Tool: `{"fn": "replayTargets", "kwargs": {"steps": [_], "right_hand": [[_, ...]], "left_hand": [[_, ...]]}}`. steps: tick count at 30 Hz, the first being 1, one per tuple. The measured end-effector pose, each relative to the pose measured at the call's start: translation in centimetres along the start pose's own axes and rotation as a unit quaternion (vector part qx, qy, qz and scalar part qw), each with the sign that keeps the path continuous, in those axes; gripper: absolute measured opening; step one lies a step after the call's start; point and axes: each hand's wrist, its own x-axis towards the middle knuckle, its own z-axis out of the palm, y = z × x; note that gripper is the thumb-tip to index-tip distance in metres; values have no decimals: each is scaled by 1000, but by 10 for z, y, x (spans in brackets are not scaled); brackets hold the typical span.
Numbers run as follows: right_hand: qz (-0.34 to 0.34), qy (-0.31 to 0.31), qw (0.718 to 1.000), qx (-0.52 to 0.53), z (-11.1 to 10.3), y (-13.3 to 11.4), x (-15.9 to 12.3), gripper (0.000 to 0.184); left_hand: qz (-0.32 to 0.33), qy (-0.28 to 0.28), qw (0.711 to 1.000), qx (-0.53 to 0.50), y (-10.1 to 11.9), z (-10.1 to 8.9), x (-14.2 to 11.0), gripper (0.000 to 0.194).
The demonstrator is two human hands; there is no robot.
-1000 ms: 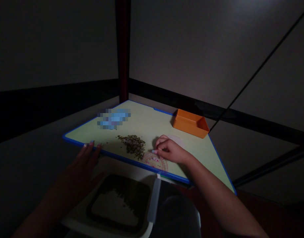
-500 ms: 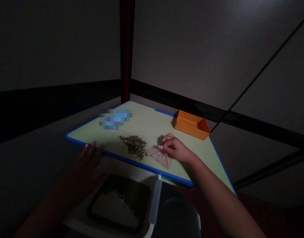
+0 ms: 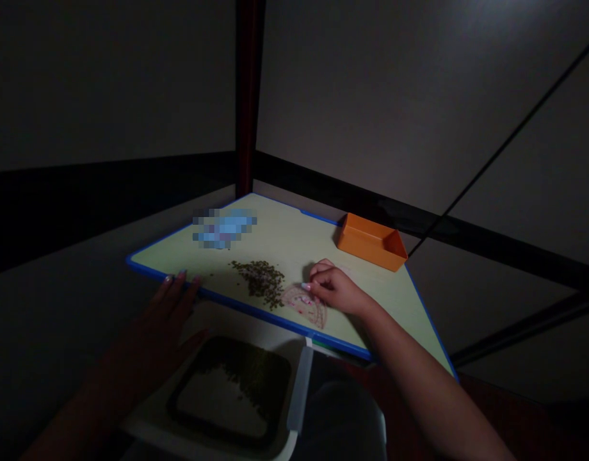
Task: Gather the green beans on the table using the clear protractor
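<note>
Board, yellow-green, blue-edged (image 3: 294, 242), mid-frame. Standing in the way on it: blurred blue item (image 3: 225, 228), upper left; dark seed heap (image 3: 258, 283), centre; pink-printed half-round piece (image 3: 306, 306), under the right hand (image 3: 335, 289); orange tray (image 3: 372, 242), upper right, by the far edge. Passage: the strip of board between heap and orange tray. Below the near edge: black-rimmed tray (image 3: 230, 392), just right of the left hand (image 3: 153, 333). Behind the far corner: dark post (image 3: 247, 96).
</note>
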Motion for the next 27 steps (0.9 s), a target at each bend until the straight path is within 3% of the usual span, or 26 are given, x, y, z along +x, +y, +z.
{"fn": "replayTargets", "kwargs": {"steps": [10,27], "right_hand": [[-31,-48,998,26,-9,-2,-7,40],[-32,-36,999,-22,-10,3,-7,41]], "left_hand": [[10,7,1000,7,-2,0,-1,81],[0,11,1000,0,-1,2,0,80]]}}
